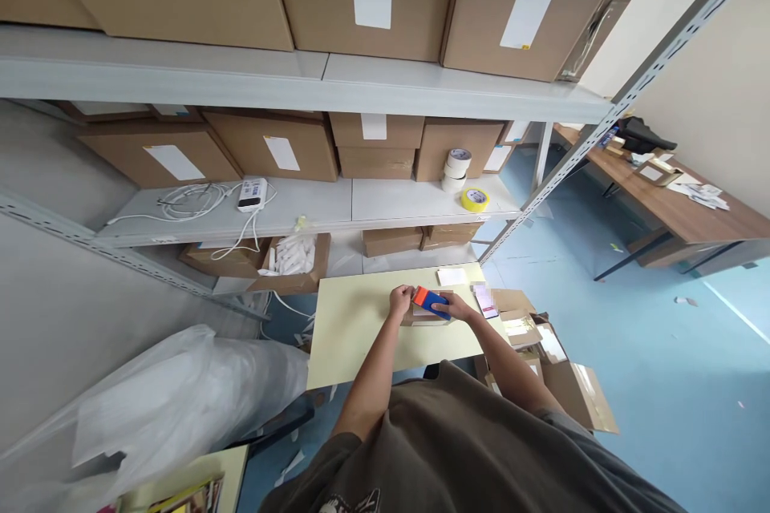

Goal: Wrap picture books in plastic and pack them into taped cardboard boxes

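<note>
My right hand [457, 307] grips the blue end of a small blue and orange block-shaped item [431, 301], held tilted. Its orange end points toward my left hand [400, 301], whose fingers are curled and pinched close beside it; what they hold, if anything, is too small to tell. Beneath the item lies a small cardboard box [428, 321] on the pale yellow table [349, 329]. A white paper slip [451, 276] lies behind my hands, and a phone [484, 300] with a lit screen is at the table's right side.
Above the table, a grey shelf [313, 196] bears cardboard boxes, a power strip [252, 194], white tape rolls [454, 176] and yellow tape [475, 199]. Open cartons [577, 393] stand on the floor at right. Clear plastic wrap [180, 393] bulges at left. A brown desk [679, 196] stands farther right.
</note>
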`<action>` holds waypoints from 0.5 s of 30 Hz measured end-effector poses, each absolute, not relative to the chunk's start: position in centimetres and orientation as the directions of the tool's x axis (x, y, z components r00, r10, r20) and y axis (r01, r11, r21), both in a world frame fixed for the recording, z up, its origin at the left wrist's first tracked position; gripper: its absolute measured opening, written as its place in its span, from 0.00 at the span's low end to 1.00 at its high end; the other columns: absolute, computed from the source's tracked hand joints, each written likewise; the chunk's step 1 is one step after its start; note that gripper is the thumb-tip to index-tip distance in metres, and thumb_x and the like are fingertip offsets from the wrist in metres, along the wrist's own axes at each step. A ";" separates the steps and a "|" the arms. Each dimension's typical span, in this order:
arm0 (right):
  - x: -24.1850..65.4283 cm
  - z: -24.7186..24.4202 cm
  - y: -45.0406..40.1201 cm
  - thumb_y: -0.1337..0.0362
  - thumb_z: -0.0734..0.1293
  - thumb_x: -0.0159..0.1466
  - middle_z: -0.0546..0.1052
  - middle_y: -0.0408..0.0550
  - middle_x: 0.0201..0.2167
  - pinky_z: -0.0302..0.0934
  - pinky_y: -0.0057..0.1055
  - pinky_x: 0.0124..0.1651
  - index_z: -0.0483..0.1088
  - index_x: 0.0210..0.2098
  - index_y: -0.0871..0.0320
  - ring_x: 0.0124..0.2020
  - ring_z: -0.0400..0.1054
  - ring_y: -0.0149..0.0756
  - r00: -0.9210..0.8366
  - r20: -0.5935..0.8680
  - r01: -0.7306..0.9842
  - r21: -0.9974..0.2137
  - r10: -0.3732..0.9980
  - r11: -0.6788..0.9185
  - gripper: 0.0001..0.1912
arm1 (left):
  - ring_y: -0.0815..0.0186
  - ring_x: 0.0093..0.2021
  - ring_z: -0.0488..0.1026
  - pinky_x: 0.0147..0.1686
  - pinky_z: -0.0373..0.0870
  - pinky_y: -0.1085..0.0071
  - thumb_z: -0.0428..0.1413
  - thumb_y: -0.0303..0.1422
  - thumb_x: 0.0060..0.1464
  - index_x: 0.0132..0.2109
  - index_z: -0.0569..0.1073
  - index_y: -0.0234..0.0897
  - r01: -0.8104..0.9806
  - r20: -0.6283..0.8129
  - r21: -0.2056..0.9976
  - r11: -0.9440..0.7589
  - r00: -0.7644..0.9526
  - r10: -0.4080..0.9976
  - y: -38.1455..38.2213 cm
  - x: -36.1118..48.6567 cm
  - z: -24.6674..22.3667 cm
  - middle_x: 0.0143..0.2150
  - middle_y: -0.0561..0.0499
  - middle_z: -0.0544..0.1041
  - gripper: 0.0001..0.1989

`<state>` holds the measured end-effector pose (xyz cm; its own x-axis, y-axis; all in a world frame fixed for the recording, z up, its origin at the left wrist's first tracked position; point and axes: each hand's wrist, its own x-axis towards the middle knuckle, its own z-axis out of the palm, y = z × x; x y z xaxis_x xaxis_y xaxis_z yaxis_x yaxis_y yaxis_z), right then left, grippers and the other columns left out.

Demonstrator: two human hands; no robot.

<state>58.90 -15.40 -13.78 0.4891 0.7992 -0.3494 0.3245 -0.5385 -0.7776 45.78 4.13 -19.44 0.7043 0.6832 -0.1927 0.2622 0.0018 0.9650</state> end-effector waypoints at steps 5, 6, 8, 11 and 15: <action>60.9 -12.7 -16.1 0.39 0.74 0.56 0.81 0.48 0.36 0.68 0.34 0.41 0.78 0.37 0.58 0.38 0.74 0.43 0.465 -0.363 0.337 -0.771 0.807 -0.541 0.27 | 0.58 0.38 0.79 0.42 0.72 0.66 0.53 0.42 0.57 0.31 0.78 0.39 0.304 -0.213 0.953 0.011 0.639 0.739 4.5 45.0 -19.7 0.34 0.44 0.83 0.15; 61.4 -12.5 -16.3 0.39 0.74 0.55 0.81 0.48 0.35 0.68 0.33 0.40 0.77 0.37 0.58 0.37 0.74 0.43 0.482 -0.377 0.332 -0.756 0.791 -0.563 0.27 | 0.58 0.39 0.79 0.42 0.72 0.66 0.53 0.42 0.57 0.31 0.78 0.39 0.322 -0.224 0.947 0.016 0.620 0.752 4.6 44.9 -19.7 0.34 0.44 0.83 0.15; 62.1 -12.0 -16.7 0.40 0.75 0.54 0.81 0.49 0.33 0.67 0.33 0.37 0.77 0.35 0.58 0.35 0.73 0.42 0.505 -0.398 0.322 -0.736 0.766 -0.595 0.26 | 0.58 0.38 0.79 0.40 0.72 0.68 0.52 0.43 0.58 0.31 0.77 0.39 0.351 -0.243 0.936 0.027 0.590 0.770 4.7 44.7 -19.7 0.33 0.44 0.83 0.16; 63.0 -11.3 -16.9 0.40 0.76 0.53 0.80 0.49 0.31 0.65 0.31 0.35 0.76 0.33 0.57 0.32 0.72 0.40 0.473 -0.404 0.324 -0.747 0.783 -0.580 0.26 | 0.59 0.38 0.79 0.39 0.72 0.69 0.52 0.42 0.58 0.30 0.77 0.39 0.374 -0.264 0.927 0.035 0.583 0.768 4.8 44.8 -19.9 0.34 0.45 0.83 0.16; 64.1 -11.1 -17.3 0.39 0.76 0.53 0.79 0.48 0.29 0.62 0.29 0.33 0.75 0.30 0.57 0.30 0.70 0.37 0.431 -0.408 0.370 -0.733 0.805 -0.570 0.26 | 0.60 0.40 0.80 0.40 0.72 0.71 0.50 0.42 0.59 0.33 0.79 0.38 0.448 -0.291 0.893 0.040 0.507 0.811 5.9 44.1 -20.7 0.36 0.45 0.84 0.17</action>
